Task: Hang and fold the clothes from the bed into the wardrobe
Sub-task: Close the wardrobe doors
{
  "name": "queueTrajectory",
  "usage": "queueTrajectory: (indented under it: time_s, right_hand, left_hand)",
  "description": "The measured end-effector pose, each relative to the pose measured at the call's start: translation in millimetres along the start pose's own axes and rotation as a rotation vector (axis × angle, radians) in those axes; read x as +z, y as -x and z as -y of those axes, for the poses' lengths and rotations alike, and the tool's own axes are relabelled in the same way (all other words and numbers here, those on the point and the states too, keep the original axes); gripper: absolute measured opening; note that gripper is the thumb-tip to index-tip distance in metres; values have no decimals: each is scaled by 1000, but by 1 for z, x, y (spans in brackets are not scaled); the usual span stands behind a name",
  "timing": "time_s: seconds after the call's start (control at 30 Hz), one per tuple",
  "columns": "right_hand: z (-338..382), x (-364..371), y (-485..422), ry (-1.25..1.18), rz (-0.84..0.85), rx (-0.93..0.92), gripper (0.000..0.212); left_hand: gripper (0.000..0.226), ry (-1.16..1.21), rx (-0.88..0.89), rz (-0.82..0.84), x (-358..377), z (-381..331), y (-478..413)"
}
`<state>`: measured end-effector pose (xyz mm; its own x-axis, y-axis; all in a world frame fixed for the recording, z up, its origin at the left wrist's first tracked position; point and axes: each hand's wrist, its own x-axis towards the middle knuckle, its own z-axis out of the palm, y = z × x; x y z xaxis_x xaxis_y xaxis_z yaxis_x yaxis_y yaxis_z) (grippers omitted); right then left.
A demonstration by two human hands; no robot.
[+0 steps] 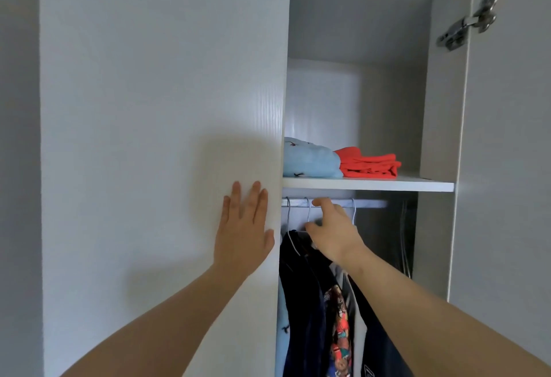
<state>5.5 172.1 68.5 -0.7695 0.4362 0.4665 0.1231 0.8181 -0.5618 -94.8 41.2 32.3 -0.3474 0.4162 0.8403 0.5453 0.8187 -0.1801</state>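
Wardrobe (387, 19) is standing open on the right | closed left door (149, 108) is bearing the left hand (243, 236), fingers flat, slightly spread | dark clothes (301, 287) are hanging under the rail (369, 204) | blue garment (310, 159) and red garment (369, 165) are lying folded on the shelf (417, 186) | right hand (331, 233) is curling among the hangers (288, 218); pinching one or not, I cannot tell.

We see a white wardrobe door (149, 108) and a white shelf (417, 183). The pale blue folded garment (310, 159) carries small dark and red marks. At its 3 o'clock is a plain orange-red folded garment (369, 165). The navy hanging garment (298, 287) is plain. At its 3 o'clock the grey top (357, 338) bears a red, orange and brown cartoon print. The hinge (468, 23) is silver.
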Motion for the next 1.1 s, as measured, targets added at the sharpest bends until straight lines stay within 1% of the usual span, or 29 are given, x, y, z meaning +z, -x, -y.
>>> queueTrajectory:
  time_s: [0.1,0.27,0.43,0.5,0.57,0.63,0.83,1.1]
  right_hand:
    - [-3,5,-11,7,1,16,46]
    - [-6,3,-12,2,13,22,48]
    - [-8,-14,3,2,-12,21,49]
    - [-8,-26,15,-17,-29,22,49]
    - [-11,-40,31,-44,-55,18,48]
    - [-18,-58,53,-42,-85,21,47]
    - [-45,-135,133,1,-215,46,44]
    - [-78,-242,234,121,-383,73,35]
  left_hand:
    - [75,-26,30,-16,13,6,-5]
    - [74,-24,23,0,16,7,-8]
    - [74,51,9,33,-5,-2,-7]
    - [72,131,28,26,-22,-13,-8]
    - [66,240,47,22,-43,-30,-8]
    - [59,361,58,-24,-65,-50,-4]
    - [50,585,64,-100,-142,-125,17]
    - [44,842,103,-63,-225,-236,32]
